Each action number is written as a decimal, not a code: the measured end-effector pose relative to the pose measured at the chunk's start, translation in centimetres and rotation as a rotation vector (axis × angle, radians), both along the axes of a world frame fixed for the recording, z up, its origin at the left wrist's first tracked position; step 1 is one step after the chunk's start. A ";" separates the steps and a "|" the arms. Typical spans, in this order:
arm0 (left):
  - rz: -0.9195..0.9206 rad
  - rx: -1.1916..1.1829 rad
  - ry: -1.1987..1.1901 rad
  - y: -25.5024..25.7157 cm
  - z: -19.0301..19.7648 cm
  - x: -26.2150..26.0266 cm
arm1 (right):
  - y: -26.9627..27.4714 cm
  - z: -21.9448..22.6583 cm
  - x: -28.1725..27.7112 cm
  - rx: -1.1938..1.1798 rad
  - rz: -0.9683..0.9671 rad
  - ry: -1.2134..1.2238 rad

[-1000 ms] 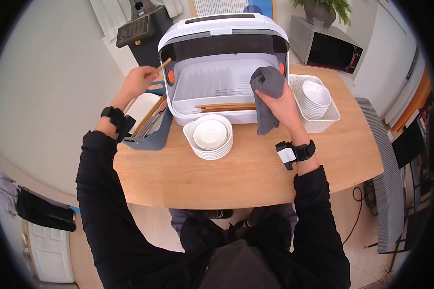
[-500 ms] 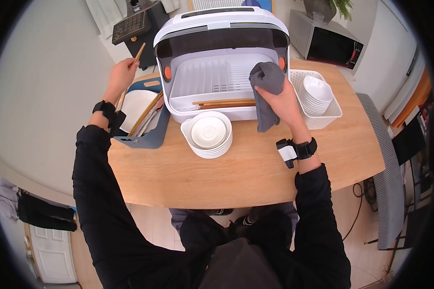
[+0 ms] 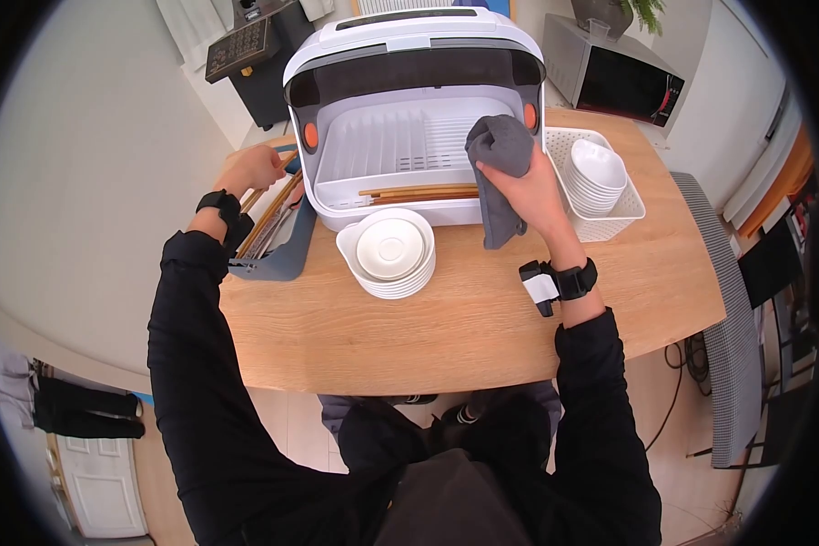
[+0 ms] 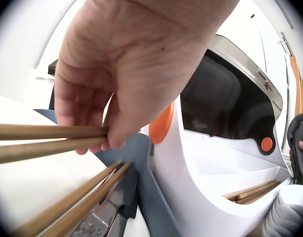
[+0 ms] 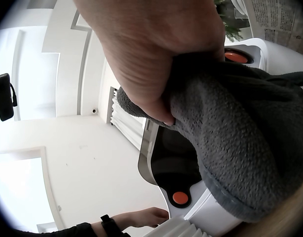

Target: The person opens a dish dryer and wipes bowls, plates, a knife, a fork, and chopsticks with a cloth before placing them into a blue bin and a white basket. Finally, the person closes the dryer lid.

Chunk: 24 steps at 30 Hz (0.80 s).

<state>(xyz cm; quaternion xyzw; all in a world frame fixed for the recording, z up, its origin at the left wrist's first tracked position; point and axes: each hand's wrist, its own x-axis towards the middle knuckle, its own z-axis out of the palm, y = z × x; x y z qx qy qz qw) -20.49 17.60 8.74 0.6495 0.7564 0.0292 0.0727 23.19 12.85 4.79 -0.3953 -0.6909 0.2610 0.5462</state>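
Observation:
My left hand (image 3: 255,171) is over the blue bin (image 3: 287,264) at the left. In the left wrist view its thumb and fingers pinch two wooden chopsticks (image 4: 47,132) by their ends. Below them, more chopsticks (image 4: 87,197) lie in the bin beside dark-handled cutlery and a white surface. My right hand (image 3: 532,193) grips a bunched grey cloth (image 3: 499,150) in front of the right side of the white dish cabinet (image 3: 355,220), and part of the cloth hangs down. Several chopsticks (image 3: 409,192) lie in the cabinet's front tray.
The cabinet's dark lid (image 3: 409,73) is raised over a slotted rack (image 3: 373,150). A stack of white bowls (image 3: 399,288) stands before it on the wooden table (image 3: 464,318). To the right, a white basket (image 3: 610,226) holds stacked bowls (image 3: 596,177); behind is a microwave (image 3: 628,86).
My left hand first swung left, away from the cabinet, with the chopsticks raised, then came down and right over the blue bin. The right hand and cloth stayed nearly still.

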 end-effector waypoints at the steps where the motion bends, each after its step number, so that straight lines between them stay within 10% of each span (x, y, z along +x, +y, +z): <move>1: -0.001 -0.023 0.022 -0.1 0.0 0.2 | 0.0 0.0 0.0 -0.005 0.000 -0.002; 7: -0.244 0.087 0.206 0.7 -2.9 -1.7 | 0.0 0.0 -0.1 -0.012 0.013 -0.006; 24: 0.063 -0.219 -0.070 -2.8 0.9 -0.2 | -0.2 0.0 -0.2 -0.032 0.022 -0.008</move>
